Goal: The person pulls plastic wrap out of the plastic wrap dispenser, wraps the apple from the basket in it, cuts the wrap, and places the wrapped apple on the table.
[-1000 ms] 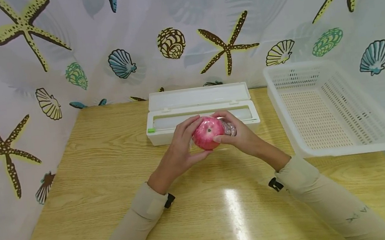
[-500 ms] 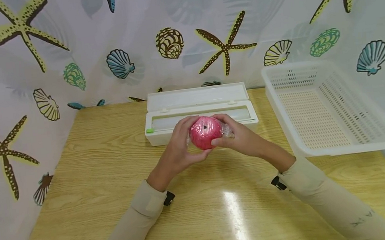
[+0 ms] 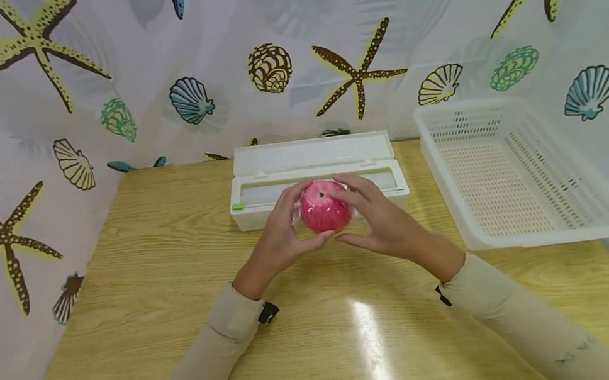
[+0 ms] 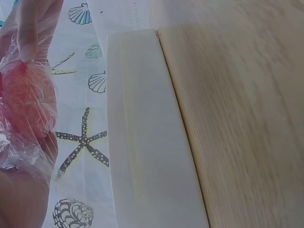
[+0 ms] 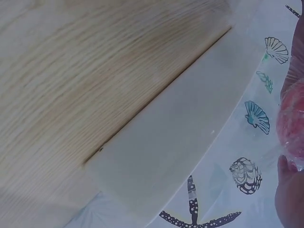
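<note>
A glossy pinkish-red apple [image 3: 325, 209], approx. round w/ a small dark stem hollow up top, sat ctr-frame between a person's two hands, in front of an open white box [image 3: 262, 219]. Clear film [image 4: 19, 149] covered the fruit, catching pale glints in the head view; in the left wrist view it bunched & creased on the lower side, blurring the red beneath. The left hand [image 3: 282, 237] curved round the fruit's left side, fingers over the top-left, thumb reaching under the near edge. The right hand [image 3: 391, 224] arched in opp., its upper fingers slightly parted & touching the top-right, its thumb tip near the other thumb at the bottom edge; whether that thumb pressed the fruit, cannot tell. Beige sleeves [image 3: 205, 360] & black wrist straps [image 3: 267, 312] ran up from the bottom of frame. The box, upper ctr, had its lid [image 3: 311, 153] tipped back, a pale roll inside & a green tab [image 3: 237, 207] at front L. A white slatted basket [image 3: 555, 236] stood at R on the wood-grain table [image 3: 151, 285]; starfish-&-shell-print cloth [image 3: 238, 20] filled the bkgd.
</note>
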Demonstrator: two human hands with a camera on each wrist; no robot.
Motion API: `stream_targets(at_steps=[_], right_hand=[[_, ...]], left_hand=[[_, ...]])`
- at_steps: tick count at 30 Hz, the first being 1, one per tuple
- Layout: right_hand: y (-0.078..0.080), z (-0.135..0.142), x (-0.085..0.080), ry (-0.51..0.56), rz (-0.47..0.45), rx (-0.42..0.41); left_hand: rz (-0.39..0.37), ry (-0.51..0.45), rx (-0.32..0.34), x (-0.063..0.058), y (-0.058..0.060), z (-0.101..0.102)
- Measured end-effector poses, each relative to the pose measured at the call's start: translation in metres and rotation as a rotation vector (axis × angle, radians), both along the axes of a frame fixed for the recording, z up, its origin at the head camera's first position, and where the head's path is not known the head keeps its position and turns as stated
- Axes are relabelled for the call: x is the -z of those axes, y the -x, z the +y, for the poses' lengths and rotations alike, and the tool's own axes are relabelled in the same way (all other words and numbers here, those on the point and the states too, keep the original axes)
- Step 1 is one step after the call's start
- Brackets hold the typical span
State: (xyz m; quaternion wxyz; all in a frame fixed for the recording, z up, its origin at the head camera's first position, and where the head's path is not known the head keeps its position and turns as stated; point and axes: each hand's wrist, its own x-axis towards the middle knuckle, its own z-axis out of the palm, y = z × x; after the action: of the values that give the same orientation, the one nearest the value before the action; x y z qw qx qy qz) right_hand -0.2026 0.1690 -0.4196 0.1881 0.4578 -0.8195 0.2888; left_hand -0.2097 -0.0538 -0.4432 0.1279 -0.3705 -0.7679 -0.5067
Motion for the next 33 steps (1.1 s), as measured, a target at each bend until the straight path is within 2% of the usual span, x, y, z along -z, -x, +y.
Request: stream_targets(at_steps=[6,16,27,33], right_hand=[[0.001,-0.003,0.001,0.000,-0.018,0.009],[0.002,-0.002,0.003,0.004,-0.019,0.003],[-0.001,-0.001,0.005,0.026,-0.079,0.006],[-0.001,0.002,0.011,0.027,-0.128,0.015]], left_hand=[[-0.070,0.030,-0.016,0.001,-0.002,-0.003],[-0.080,0.093,-0.032,0.002,-0.003,-0.005],[-0.121,0.196,-0.097,-0.001,-0.012,-0.005],[-0.185,0.211,-0.093,0.000,-0.017,-0.004]])
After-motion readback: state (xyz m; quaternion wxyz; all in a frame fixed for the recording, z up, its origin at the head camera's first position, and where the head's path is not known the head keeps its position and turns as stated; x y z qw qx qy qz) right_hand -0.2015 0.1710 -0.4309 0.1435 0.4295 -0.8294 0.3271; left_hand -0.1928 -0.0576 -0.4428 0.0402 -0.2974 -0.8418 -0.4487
